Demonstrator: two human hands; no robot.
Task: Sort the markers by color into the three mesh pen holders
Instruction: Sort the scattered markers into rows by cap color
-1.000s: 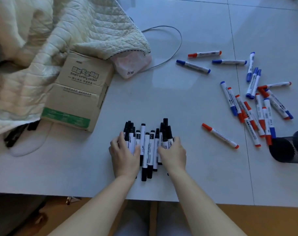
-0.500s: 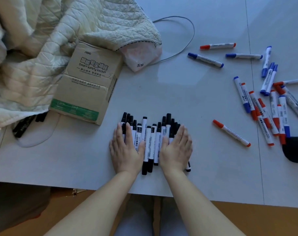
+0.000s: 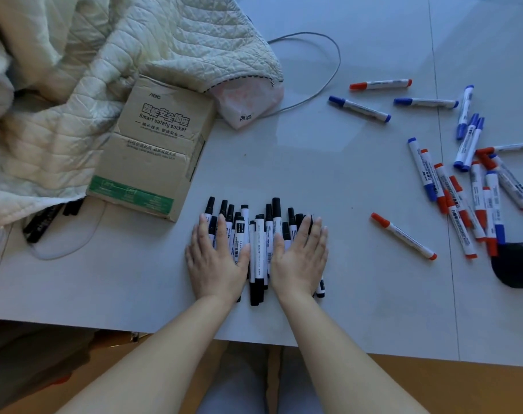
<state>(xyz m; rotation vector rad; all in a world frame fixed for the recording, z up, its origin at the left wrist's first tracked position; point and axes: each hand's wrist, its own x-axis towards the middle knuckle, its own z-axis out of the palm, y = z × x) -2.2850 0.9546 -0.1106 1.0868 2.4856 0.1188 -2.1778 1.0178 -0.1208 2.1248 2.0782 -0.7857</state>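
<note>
A quilted blanket (image 3: 75, 85) hides the far side of the cardboard box (image 3: 152, 150). Left hand (image 3: 216, 261) and right hand (image 3: 300, 261) lie flat, fingers straight, on the black markers (image 3: 258, 249), covering too many to count. One mesh holder (image 3: 518, 265) is cut off beside the red and blue markers (image 3: 463, 186).

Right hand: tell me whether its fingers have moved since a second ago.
Yes. The right hand has uncurled; its fingers now lie flat on the black markers, pointing towards the cardboard box.

Probably a home: quilted blanket (image 3: 128, 55) on table (image 3: 314, 162)
</note>
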